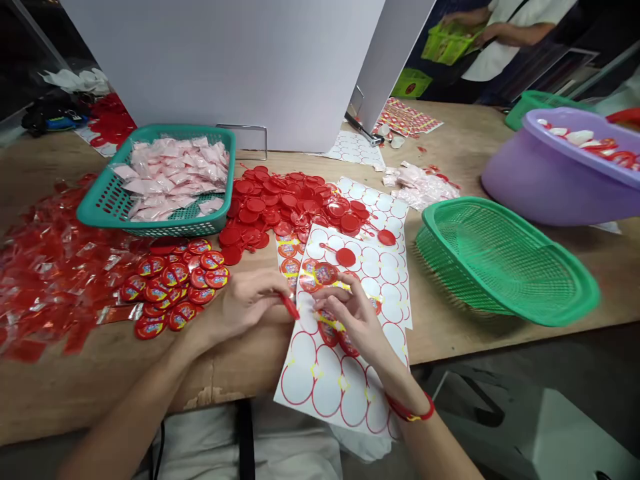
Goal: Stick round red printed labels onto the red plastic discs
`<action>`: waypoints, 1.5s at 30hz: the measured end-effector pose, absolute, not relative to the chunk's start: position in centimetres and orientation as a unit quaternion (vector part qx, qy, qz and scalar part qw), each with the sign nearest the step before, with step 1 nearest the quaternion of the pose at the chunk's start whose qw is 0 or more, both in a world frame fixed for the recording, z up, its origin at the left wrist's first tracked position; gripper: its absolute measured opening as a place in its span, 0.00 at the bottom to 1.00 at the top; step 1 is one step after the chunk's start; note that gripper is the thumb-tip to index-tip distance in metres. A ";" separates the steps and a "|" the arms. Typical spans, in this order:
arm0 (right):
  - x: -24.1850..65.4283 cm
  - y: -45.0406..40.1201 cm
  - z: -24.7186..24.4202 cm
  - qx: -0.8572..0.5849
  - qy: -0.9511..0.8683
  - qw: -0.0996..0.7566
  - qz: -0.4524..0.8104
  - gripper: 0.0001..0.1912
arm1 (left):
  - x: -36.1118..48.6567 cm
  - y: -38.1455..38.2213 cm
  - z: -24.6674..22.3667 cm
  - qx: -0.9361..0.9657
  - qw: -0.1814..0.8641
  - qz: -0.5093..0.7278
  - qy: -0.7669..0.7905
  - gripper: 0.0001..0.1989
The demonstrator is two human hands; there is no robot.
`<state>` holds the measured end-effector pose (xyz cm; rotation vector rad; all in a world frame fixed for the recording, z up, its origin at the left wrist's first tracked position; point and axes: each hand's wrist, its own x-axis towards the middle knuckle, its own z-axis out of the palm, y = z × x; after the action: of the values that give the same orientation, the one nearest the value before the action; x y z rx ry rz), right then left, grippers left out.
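My left hand pinches a red disc, seen nearly edge-on, over the left edge of a white sticker sheet. Just right of it, my right hand is over the sheet with fingers bent; whether a sticker is between its fingertips is too small to tell. Round printed stickers lie around those fingers. A single red disc rests higher on the sheet. Behind is a pile of plain red discs. Left of my left hand sits a pile of discs with printed labels.
A teal basket holds pink-white packets. Red wrappers spread at the left. At the right are a green basket and a purple basin. A white panel stands behind. A person holds a yellow-green basket.
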<state>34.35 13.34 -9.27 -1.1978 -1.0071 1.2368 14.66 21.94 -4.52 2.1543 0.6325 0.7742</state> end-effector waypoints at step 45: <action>33.3 14.2 -11.0 -0.594 -0.708 0.305 0.231 0.06 | 18.2 16.3 -12.2 0.816 0.282 0.237 0.445 0.38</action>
<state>33.34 14.23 -10.95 -1.5733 -1.8743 0.6109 18.17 16.31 -12.17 2.1868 1.1918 0.6349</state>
